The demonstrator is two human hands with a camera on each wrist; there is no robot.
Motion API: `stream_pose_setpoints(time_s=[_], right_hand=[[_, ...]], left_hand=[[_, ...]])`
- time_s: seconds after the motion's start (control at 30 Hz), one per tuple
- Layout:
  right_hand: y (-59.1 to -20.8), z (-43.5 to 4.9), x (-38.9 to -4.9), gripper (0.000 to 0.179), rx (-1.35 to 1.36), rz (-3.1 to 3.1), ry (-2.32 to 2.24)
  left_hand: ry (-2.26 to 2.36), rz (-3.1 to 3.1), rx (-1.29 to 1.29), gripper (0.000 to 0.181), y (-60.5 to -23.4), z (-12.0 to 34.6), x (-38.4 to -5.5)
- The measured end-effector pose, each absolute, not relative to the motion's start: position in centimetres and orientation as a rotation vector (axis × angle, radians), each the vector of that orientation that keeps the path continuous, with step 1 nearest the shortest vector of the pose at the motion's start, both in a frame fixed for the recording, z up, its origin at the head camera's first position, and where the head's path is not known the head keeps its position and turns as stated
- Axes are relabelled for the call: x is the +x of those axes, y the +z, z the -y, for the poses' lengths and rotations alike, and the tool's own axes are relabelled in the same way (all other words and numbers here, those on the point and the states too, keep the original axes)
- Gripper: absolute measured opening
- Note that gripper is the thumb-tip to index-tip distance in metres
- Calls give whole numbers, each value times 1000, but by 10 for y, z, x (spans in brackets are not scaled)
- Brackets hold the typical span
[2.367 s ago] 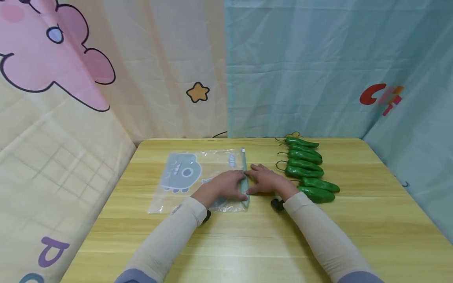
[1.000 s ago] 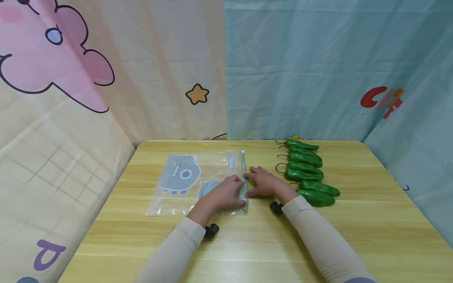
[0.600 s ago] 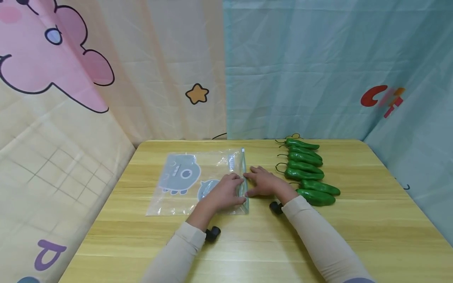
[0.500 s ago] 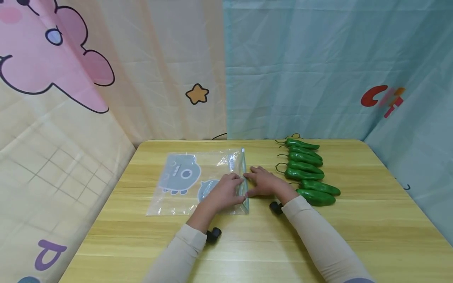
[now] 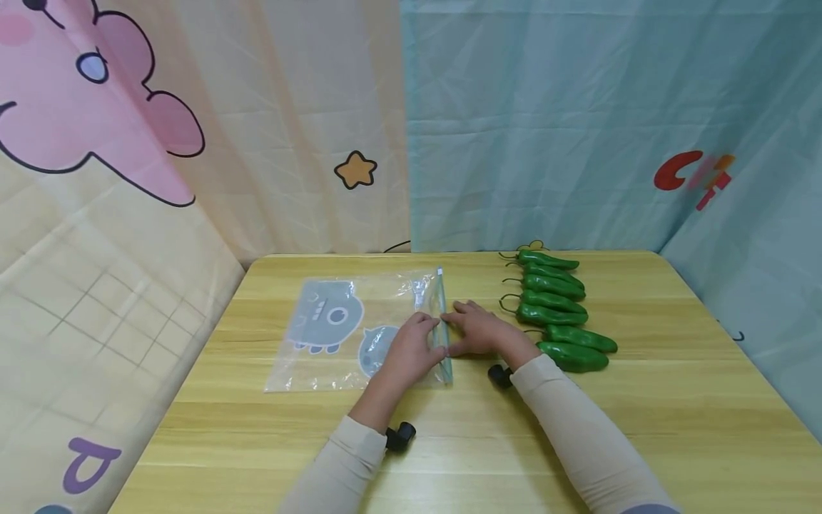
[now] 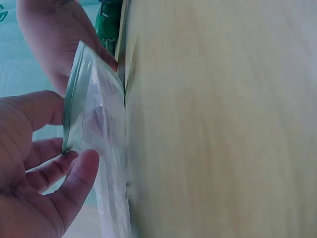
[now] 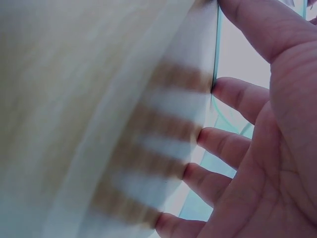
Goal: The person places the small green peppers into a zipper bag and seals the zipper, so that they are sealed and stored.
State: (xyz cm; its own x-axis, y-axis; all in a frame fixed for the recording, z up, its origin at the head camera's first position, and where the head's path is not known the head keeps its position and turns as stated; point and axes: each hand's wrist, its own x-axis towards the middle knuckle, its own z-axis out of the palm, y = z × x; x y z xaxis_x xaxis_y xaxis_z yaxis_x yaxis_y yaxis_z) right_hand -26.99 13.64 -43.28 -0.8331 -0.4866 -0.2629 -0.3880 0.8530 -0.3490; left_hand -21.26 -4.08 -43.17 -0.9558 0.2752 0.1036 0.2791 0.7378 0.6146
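A clear zip bag [image 5: 334, 371] with blue-grey cartoon prints lies flat on the table, its green zip edge facing right. My left hand [image 5: 411, 350] holds that edge near its middle, thumb on one side and fingers on the other. In the left wrist view the upper layer of the zip edge [image 6: 72, 99] stands raised, with a gap beneath it. My right hand [image 5: 478, 330] rests just right of the edge, fingers spread. Its fingertips [image 7: 223, 89] touch the surface along the bag's edge in the right wrist view.
Several green peppers [image 5: 552, 314] lie in a column right of my right hand, stems pointing left. Below them is the wooden table [image 5: 449, 457]. Printed curtains [image 5: 552, 143] stand along its back and sides. Each wrist carries a small black camera [image 5: 401, 437].
My left wrist has swung slightly right and its thumb has moved closer to the zip edge. The edge now bows upward more. My right hand and the peppers stay put.
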Motion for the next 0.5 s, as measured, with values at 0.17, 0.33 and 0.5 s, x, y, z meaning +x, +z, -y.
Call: stream_pose_setpoints(time_s=[0.17, 0.33, 0.5], right_hand=[[-431, -137, -269, 77, -637, -2678, -398], [-429, -137, -269, 76, -624, -2677, -404], [-430, -136, -269, 77, -621, -2666, -412]], left_hand=[[-1171, 2897, -426, 53, -432, 42, -213], [-1270, 2845, -405, 53, -429, 44, -211], [-1414, 2787, -299, 50, -429, 48, -209]])
